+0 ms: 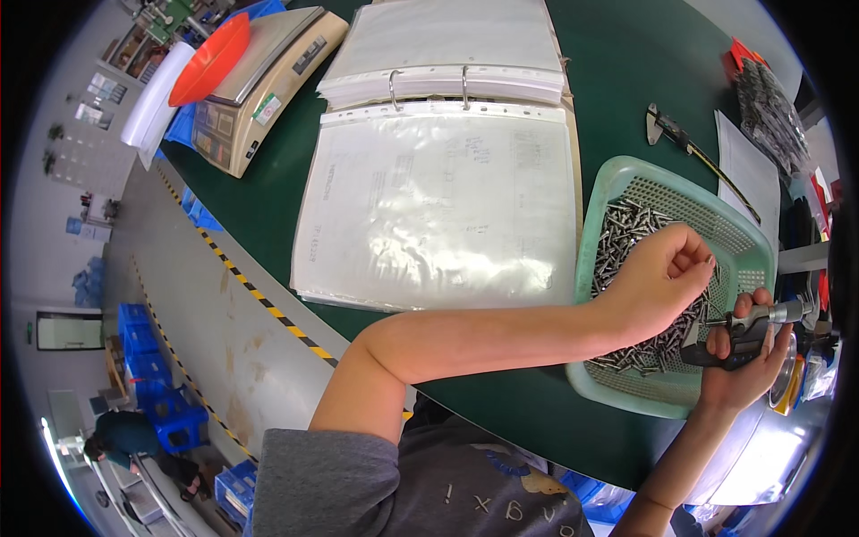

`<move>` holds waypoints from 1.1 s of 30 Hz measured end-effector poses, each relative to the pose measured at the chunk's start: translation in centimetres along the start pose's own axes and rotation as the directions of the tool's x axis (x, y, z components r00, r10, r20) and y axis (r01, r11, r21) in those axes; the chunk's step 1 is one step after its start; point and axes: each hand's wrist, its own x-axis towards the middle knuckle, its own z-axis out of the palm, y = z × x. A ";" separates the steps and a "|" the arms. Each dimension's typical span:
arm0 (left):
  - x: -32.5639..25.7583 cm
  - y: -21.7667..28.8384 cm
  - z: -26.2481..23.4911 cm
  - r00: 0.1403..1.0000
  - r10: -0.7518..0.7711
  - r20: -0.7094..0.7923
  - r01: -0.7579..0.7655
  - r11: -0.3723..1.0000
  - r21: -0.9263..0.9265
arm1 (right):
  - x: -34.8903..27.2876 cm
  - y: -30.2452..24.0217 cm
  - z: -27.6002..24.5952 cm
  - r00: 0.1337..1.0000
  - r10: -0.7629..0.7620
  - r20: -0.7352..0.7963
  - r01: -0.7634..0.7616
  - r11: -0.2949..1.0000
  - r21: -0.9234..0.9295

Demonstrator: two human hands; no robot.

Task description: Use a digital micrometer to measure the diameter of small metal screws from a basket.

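My left hand (667, 273) is over the green plastic basket (586, 268), its fingers curled together in a pinch. Whatever is between those fingertips, if anything, is too small or hidden to make out. Under it, many small metal pins (617, 237) lie heaped in the basket. My right hand (738, 358) grips a micrometer (747, 336) with a dark body and a silver thimble, at the basket's right side. The micrometer's jaw points toward the left hand; I cannot tell whether a pin sits in it.
An open ring binder (438, 206) with plastic sleeves lies left of the basket. Beyond it stands a weighing scale (259, 89) bearing a red bowl (210, 61). A caliper (698, 157) and papers (747, 170) lie behind the basket. At far lower left is another person (134, 443).
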 end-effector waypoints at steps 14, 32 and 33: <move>-0.6 0.8 -1.3 0.971 -0.175 0.165 0.182 0.983 -0.026 | 0.2 -0.6 2.5 0.970 0.197 -0.139 -0.166 0.964 0.210; -0.7 0.4 -0.4 0.972 0.008 0.236 -0.074 0.960 0.269 | -0.2 -0.7 2.0 0.989 0.148 -0.025 -0.142 0.978 0.154; -0.7 0.3 -0.3 0.971 0.005 0.238 -0.072 0.960 0.270 | -0.2 -0.7 2.1 0.988 0.150 -0.033 -0.143 0.976 0.164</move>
